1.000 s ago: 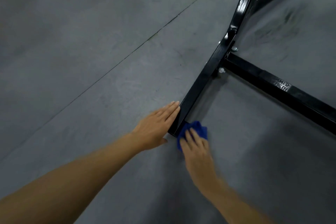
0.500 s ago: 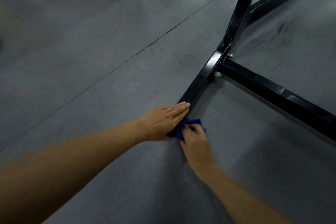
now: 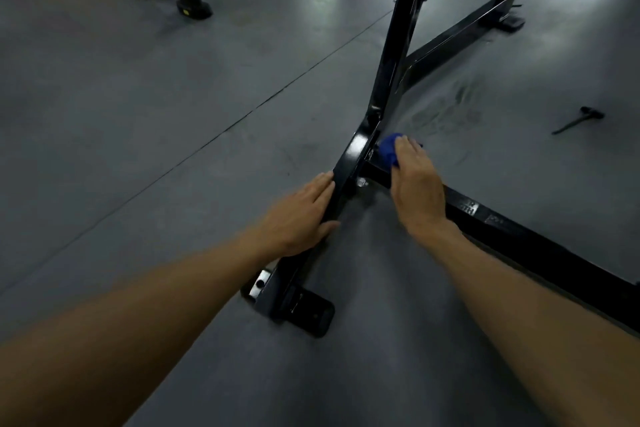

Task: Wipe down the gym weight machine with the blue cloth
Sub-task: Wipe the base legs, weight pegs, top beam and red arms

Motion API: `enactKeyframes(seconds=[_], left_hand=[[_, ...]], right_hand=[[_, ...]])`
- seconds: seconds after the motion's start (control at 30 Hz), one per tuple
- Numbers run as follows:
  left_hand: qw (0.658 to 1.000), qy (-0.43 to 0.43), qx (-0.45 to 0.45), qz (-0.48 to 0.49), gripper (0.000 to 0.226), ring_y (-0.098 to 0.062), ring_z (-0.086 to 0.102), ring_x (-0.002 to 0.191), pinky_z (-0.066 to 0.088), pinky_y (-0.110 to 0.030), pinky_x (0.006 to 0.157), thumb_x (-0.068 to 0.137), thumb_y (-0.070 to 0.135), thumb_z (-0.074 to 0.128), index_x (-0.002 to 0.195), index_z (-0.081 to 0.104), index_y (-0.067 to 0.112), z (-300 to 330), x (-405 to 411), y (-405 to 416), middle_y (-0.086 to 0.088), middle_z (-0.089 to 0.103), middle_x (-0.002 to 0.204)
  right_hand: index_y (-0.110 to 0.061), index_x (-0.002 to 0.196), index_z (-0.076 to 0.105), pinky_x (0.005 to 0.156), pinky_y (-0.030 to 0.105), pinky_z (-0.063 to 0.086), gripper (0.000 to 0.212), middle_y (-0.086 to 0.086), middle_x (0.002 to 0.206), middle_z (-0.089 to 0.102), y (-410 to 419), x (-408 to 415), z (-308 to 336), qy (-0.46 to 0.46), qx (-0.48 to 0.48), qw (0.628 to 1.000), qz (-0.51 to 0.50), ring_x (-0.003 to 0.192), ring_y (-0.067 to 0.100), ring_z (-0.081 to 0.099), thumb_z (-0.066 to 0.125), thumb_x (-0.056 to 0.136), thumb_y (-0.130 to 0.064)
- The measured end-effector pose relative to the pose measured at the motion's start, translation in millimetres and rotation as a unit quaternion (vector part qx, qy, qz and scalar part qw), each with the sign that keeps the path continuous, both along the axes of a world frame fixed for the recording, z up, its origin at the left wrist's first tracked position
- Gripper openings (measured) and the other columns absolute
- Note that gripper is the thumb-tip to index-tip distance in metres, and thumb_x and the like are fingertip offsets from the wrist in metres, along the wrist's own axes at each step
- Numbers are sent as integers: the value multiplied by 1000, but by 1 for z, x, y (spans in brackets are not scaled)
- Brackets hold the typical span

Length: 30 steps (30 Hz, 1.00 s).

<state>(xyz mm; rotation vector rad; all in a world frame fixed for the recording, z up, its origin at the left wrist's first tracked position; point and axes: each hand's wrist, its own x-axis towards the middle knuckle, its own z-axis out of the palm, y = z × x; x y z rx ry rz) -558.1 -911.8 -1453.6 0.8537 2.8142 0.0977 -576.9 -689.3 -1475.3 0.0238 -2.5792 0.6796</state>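
Blue cloth (image 3: 388,150), a small bunched wad of fabric, sits at the joint of the glossy black steel weight machine frame (image 3: 391,73), where the cross bar (image 3: 519,236) meets the base rail (image 3: 346,163). In the head view the right hand (image 3: 417,189) lies on that cross bar with its fingers curled over the near side of the cloth, pressing it against the metal; the cloth pokes out beyond the fingertips, toward the upright post, so most of it lies ahead of the grasp and not under the palm. The cross bar runs from the joint toward the lower right edge of the view. The base rail's long axis runs from the black rubber foot pad (image 3: 308,314) at the bottom centre up and away to the joint, where the frame bends into a post rising toward the top edge. The left hand (image 3: 298,215) rests flat on the outer side of the base rail, fingers straight and pointing along it, thumb hooked over the near face, gripping nothing. Both stand on the grey rubber gym floor (image 3: 138,114). A small dark tool (image 3: 578,120) lies on the floor well apart, near the right edge.
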Motion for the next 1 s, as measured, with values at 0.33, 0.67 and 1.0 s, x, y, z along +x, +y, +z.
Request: enactKeyframes(seconds=[0.33, 0.67, 1.0], left_hand=[[998, 52, 28, 26, 73, -23, -16, 155, -1, -37, 127, 105, 30, 35, 159, -5, 3, -56, -53, 44, -13, -13, 168], [983, 158, 38, -86, 67, -35, 2, 155, 12, -45, 127, 92, 12, 5, 156, 12, -7, -66, -55, 53, -24, 5, 166], [935, 154, 45, -317, 86, -34, 12, 155, 18, -55, 124, 84, 31, 52, 157, 23, -3, -53, -14, 146, -21, 16, 166]], right_hand=[[12, 120, 60, 102, 44, 47, 37, 30, 122, 63, -2, -69, -36, -140, 144, 978, 55, 116, 41, 61, 61, 82, 10], [2, 142, 49, 120, 31, 17, 59, 20, 148, 48, 4, -20, -7, -168, 134, 969, 121, 142, 32, 40, 54, 84, 13], [-7, 118, 67, 85, 28, 47, 22, 13, 113, 71, 71, 129, 17, -285, -123, 945, -106, 100, 27, 66, 57, 98, -11]])
